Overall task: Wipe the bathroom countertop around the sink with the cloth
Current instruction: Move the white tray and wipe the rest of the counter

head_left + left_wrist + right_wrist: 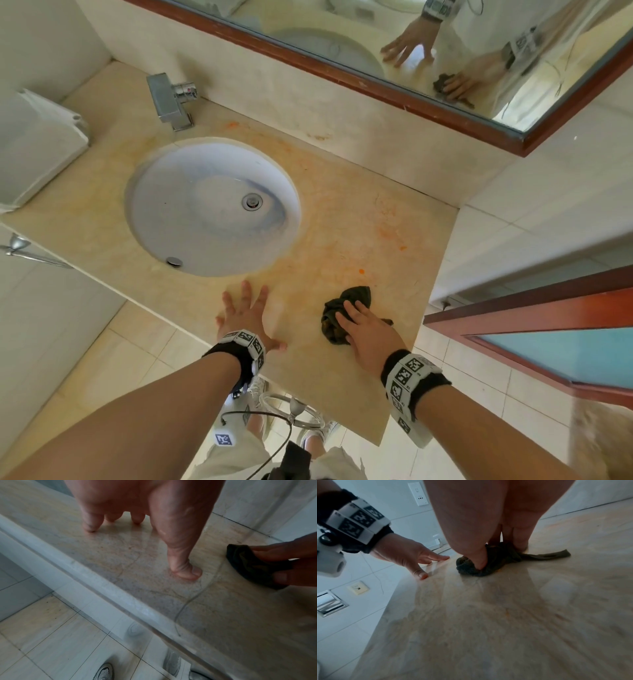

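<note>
Chrome faucet [173,99] standing behind sink [212,205], landmark here. Wood-framed mirror [394,92] hanging on wall beyond sink, to right. Folded white towel [37,147] lying left of sink. Wood-framed door [534,329] showing far right of sink. Chrome towel ring [291,409] hanging below counter edge, nearer than sink. Grey sneakers [104,672] standing on tiled floor [113,356].

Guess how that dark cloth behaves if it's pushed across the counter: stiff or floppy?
Probably floppy: the cloth lies bunched in folds under the right hand, with a limp tail trailing flat in the right wrist view. Likely light. It should slide easily, since the countertop looks glossy, though it may bunch further.
</note>
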Demonstrator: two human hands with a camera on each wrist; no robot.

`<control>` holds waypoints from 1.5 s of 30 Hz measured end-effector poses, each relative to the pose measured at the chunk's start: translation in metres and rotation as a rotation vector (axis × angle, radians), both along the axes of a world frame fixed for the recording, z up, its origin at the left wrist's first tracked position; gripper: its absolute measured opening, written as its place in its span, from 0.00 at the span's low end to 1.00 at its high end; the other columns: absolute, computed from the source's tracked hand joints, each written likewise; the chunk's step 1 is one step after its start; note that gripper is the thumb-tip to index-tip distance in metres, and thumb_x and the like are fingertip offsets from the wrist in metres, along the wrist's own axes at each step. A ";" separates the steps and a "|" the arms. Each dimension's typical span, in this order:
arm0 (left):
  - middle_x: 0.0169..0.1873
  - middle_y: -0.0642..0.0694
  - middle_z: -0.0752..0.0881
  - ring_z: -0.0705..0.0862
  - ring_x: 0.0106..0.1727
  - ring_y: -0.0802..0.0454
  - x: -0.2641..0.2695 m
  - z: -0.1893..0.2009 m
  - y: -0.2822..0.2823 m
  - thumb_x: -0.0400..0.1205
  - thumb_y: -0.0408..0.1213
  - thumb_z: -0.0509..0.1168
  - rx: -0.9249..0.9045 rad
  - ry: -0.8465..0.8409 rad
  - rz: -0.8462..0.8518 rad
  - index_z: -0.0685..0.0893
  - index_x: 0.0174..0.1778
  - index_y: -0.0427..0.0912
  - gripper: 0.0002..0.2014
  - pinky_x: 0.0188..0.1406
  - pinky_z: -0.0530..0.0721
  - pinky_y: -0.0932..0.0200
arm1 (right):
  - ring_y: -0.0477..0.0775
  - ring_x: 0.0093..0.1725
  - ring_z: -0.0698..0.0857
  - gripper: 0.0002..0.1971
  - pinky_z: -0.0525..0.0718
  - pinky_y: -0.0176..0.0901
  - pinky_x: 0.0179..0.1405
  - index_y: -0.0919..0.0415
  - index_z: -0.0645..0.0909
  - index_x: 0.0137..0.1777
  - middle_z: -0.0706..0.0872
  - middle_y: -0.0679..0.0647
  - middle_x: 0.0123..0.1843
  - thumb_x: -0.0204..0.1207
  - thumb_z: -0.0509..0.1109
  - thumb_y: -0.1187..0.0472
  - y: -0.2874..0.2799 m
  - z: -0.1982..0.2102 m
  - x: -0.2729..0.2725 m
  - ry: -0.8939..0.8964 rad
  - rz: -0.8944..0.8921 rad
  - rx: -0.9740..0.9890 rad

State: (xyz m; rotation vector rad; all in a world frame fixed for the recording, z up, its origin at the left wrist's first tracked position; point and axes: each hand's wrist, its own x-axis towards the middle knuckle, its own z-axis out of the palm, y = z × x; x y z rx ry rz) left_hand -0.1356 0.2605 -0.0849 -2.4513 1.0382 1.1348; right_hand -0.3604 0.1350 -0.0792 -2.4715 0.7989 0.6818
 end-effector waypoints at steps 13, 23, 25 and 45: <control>0.81 0.46 0.24 0.28 0.83 0.38 0.001 -0.006 -0.001 0.60 0.64 0.80 -0.032 -0.009 0.086 0.29 0.84 0.49 0.74 0.82 0.48 0.34 | 0.56 0.86 0.45 0.38 0.65 0.54 0.80 0.50 0.51 0.86 0.43 0.50 0.88 0.80 0.55 0.78 -0.026 -0.003 0.129 -0.095 0.064 -0.027; 0.81 0.45 0.22 0.28 0.83 0.36 0.003 0.001 -0.008 0.60 0.64 0.81 0.022 0.001 0.065 0.27 0.83 0.50 0.75 0.82 0.50 0.32 | 0.50 0.86 0.44 0.34 0.64 0.49 0.80 0.46 0.51 0.86 0.42 0.45 0.87 0.84 0.58 0.65 -0.035 -0.007 0.020 -0.025 -0.132 -0.037; 0.81 0.45 0.23 0.29 0.83 0.36 0.003 0.002 -0.009 0.59 0.65 0.81 0.029 -0.001 0.064 0.26 0.83 0.50 0.75 0.82 0.51 0.32 | 0.50 0.86 0.44 0.32 0.65 0.49 0.80 0.46 0.52 0.86 0.43 0.46 0.88 0.84 0.57 0.65 -0.037 -0.007 -0.010 0.014 -0.189 -0.058; 0.80 0.46 0.22 0.28 0.83 0.36 0.006 0.000 -0.012 0.57 0.67 0.80 0.055 -0.008 0.028 0.27 0.83 0.51 0.76 0.79 0.56 0.28 | 0.56 0.86 0.46 0.35 0.70 0.56 0.77 0.51 0.52 0.86 0.44 0.49 0.88 0.81 0.57 0.73 -0.038 0.006 0.137 -0.063 -0.036 -0.030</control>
